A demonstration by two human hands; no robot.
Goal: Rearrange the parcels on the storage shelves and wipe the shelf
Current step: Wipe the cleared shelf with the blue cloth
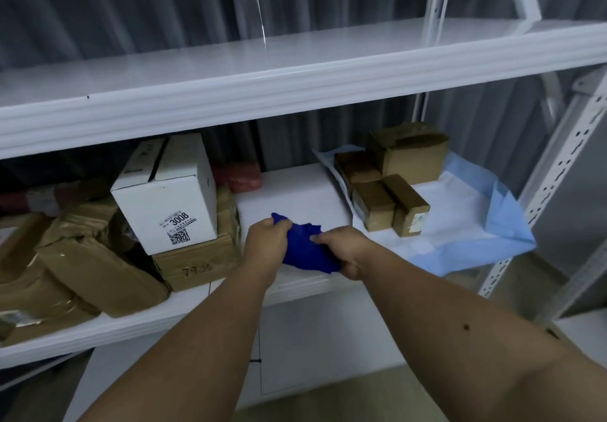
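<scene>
Head view: left hand (pixel 267 245) and right hand (pixel 343 252) both grip the blue cloth (pixel 307 250), bunching it over the bare shelf (pixel 295 191), probably for wiping, with parcels (pixel 391 188) parked either side of the hands.

Shelf (pixel 295 188): white painted metal, smooth, slight gloss. Rag (pixel 303 247): blue cloth, matt. Boxes (pixel 407 155) right of rag: brown cardboard, glossy tape.
</scene>
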